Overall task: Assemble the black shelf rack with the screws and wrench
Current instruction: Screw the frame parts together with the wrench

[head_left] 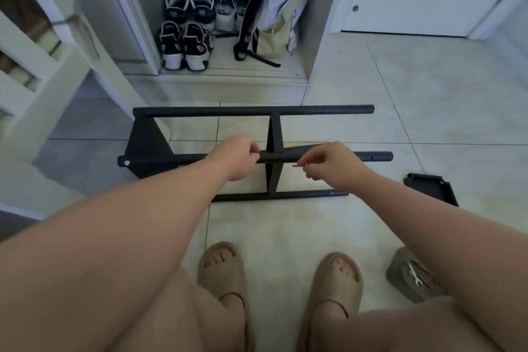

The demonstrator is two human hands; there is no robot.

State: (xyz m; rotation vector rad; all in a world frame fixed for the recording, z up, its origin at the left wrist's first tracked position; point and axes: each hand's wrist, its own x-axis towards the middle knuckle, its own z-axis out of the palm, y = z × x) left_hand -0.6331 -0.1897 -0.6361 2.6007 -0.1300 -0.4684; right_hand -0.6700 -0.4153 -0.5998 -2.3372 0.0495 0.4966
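In the middle, on the floor (371, 88): shelf rack (257, 111). Far behind, in an alcove (228, 71): shoes (185, 46), bag (271, 34) just right of them. Right of the rack, apart: loose panel (431, 187). Near right: wrench (414, 274) on a block (397, 268).

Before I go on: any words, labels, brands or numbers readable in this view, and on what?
None can be read.
Rack: plain black, no label in view.
Loose black panel: no markings visible.
Grey box with the wrench: no print visible.
Shoes: any marks are too blurred to read.
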